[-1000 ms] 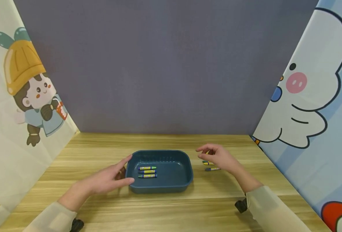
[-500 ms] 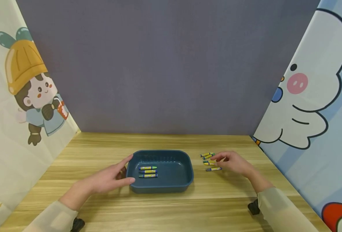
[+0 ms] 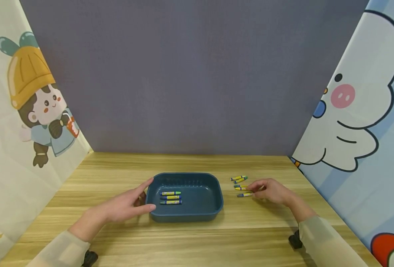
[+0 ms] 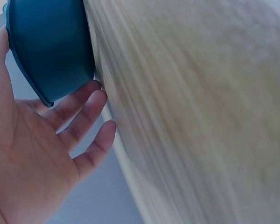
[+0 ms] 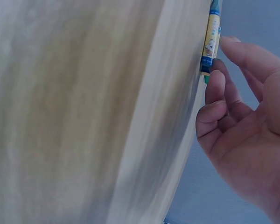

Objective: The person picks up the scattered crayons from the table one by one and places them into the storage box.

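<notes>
A dark blue-green rectangular tray [image 3: 187, 218] stands on the table, with three yellow-wrapped crayons [image 3: 170, 197] lying side by side in its left part. At the tray's left end my left hand [image 3: 125, 205] rests, its thumb and forefinger spread along the rim; in the left wrist view the other fingers are beside the tray's outer wall [image 4: 51, 46]. Right of the tray, my right hand [image 3: 272, 191] is low over the nearest loose crayon [image 3: 245, 194], thumb and forefinger at its right end. In the right wrist view the thumb looks slightly apart from this crayon [image 5: 212, 39].
Several more crayons lie just behind the right hand's crayon, among them a back pair [image 3: 239, 178] and a closer pair [image 3: 240, 187] partly behind the fingertips. A grey panel [image 3: 190, 81] closes the table's back, and printed cloth walls stand left and right.
My right hand has moved right and down from above the crayons to the nearest one, uncovering the back pair. The left hand and the tray have stayed in place.
</notes>
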Demonstrator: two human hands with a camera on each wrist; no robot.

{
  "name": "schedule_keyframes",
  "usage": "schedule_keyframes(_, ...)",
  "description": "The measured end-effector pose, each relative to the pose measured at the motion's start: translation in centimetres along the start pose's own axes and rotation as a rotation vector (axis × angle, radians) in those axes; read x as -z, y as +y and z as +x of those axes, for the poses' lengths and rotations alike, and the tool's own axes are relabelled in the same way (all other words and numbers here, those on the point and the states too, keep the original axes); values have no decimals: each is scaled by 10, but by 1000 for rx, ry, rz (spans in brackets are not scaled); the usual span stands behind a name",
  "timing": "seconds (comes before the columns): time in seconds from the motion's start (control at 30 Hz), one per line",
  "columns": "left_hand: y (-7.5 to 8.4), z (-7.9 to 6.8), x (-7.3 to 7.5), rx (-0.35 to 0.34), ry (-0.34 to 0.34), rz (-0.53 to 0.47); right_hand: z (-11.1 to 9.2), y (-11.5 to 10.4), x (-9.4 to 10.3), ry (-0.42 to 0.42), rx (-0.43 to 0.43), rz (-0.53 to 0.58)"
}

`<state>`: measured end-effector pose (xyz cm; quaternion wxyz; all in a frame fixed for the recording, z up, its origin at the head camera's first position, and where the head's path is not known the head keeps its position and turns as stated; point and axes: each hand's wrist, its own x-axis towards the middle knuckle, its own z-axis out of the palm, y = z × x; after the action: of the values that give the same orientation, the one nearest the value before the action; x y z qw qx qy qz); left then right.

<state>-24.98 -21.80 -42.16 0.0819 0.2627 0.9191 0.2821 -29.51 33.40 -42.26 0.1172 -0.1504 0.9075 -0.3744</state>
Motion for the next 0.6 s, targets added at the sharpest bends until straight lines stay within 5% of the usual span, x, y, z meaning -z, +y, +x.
schedule_keyframes(0.6,-2,0,-1,32,-10,8,5,4,-8,-43,43,-40)
